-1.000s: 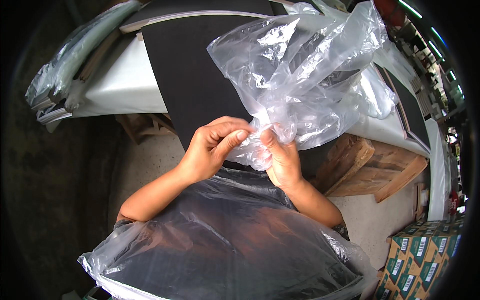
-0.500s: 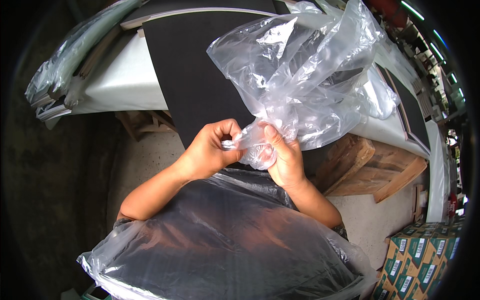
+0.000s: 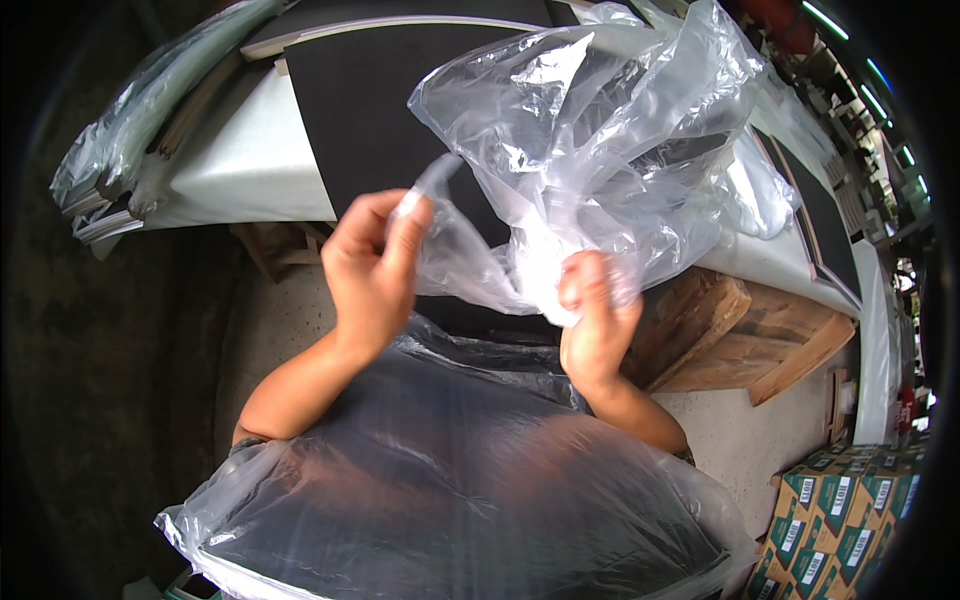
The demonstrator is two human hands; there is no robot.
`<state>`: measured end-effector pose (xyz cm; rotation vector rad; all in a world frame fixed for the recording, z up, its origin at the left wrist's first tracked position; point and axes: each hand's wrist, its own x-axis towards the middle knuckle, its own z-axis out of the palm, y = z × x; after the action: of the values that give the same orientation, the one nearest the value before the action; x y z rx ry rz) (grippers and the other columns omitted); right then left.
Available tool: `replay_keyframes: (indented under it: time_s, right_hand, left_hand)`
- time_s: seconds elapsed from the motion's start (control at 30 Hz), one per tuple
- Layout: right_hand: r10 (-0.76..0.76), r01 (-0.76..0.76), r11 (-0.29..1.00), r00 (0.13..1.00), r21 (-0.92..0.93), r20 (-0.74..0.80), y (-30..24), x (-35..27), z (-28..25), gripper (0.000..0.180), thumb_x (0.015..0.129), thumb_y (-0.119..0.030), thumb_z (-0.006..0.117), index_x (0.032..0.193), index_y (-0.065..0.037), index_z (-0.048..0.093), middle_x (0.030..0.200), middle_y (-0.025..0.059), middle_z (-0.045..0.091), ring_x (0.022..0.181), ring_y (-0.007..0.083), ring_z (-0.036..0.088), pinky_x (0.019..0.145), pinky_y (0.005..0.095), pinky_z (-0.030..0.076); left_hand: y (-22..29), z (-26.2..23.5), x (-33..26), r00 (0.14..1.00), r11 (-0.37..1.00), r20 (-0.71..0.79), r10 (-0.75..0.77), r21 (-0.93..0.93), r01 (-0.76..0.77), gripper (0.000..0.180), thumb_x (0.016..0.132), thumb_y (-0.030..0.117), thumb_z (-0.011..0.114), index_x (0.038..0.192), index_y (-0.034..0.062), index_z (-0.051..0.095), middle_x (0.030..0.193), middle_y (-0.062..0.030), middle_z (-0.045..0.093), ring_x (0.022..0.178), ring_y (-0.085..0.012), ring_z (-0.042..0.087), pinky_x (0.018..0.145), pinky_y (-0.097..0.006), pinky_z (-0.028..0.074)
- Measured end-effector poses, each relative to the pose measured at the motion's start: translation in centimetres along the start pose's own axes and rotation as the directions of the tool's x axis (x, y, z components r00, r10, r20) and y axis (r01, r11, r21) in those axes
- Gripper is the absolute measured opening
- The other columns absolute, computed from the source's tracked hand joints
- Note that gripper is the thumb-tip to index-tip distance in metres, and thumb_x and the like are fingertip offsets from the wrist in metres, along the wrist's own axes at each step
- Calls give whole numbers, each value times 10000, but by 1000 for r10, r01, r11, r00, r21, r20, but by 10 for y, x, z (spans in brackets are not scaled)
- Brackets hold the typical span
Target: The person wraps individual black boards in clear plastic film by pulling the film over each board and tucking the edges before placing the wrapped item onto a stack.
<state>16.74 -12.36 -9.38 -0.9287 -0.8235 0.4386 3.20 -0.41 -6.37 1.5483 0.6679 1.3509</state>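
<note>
A large clear plastic bag [image 3: 600,150] lies crumpled over a black sheet [image 3: 390,130] on the table. Between thumb and fingers, my left hand [image 3: 375,260] pinches an edge of the bag and holds it up to the left. My right hand [image 3: 600,320], a little blurred, is closed round the gathered film at the bag's near end. A flap of film stretches between the two hands. Below my forearms, a dark panel in a clear plastic cover [image 3: 450,490] lies close in front of me.
Plastic-wrapped boards [image 3: 150,120] lie at the far left, on the white-covered table [image 3: 250,150]. A wooden block or crate [image 3: 750,330] stands under the table at right. Green-and-brown cartons [image 3: 840,520] are stacked at the lower right. Another dark panel [image 3: 815,210] rests at the right.
My left hand has moved left and up, drawing out a flap of the bag. My right hand has shifted slightly right, and the gathered film between them has spread open.
</note>
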Motion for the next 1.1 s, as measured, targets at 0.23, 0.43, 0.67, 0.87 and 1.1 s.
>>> replay_keyframes:
  time_s: [0.23, 0.43, 0.67, 0.87, 1.1]
  right_hand:
    - [402, -420, 895, 906, 153, 134, -12, 2, 19, 197, 847, -196, 581, 918, -13, 600, 740, -21, 542, 640, 38, 464, 542, 182, 363]
    - [462, -527, 829, 834, 187, 303, -12, 5, 10, 156, 808, -177, 629, 811, -22, 627, 675, -17, 542, 554, 31, 416, 481, 177, 308]
    - [261, -275, 961, 917, 4, 301, -15, 7, 6, 135, 754, -118, 685, 764, 2, 624, 714, 21, 590, 660, 77, 519, 595, 219, 404]
    - [275, -267, 961, 918, -66, 287, -20, 9, 2, 104, 783, -107, 653, 812, -10, 629, 724, 6, 588, 661, 57, 495, 599, 209, 387]
    - [311, -297, 950, 916, -94, 255, -21, 6, 5, 101, 801, -98, 629, 843, -10, 606, 753, -1, 584, 683, 51, 484, 601, 198, 377]
  left_hand:
    - [1, 7, -20, 658, 907, 647, 385, -135, -398, 113, 682, 53, 628, 778, -6, 621, 718, -105, 582, 639, -213, 567, 590, -291, 451]
    - [-6, 10, -16, 752, 958, 659, -21, -203, 205, 252, 788, 182, 640, 952, 18, 541, 823, -27, 539, 759, -97, 486, 662, -238, 390]
    - [0, -2, -12, 488, 799, 864, -122, -207, 565, 154, 814, 160, 629, 842, 41, 535, 757, 35, 515, 691, -29, 442, 614, -212, 371]
    - [5, -4, -9, 503, 802, 813, -292, -78, 592, 193, 803, 63, 620, 663, 62, 487, 756, 6, 525, 653, -30, 431, 558, -207, 360]
    - [3, -4, -10, 599, 851, 757, -261, -112, 513, 136, 798, 102, 637, 747, 37, 529, 636, 55, 431, 563, -20, 362, 517, -189, 334]
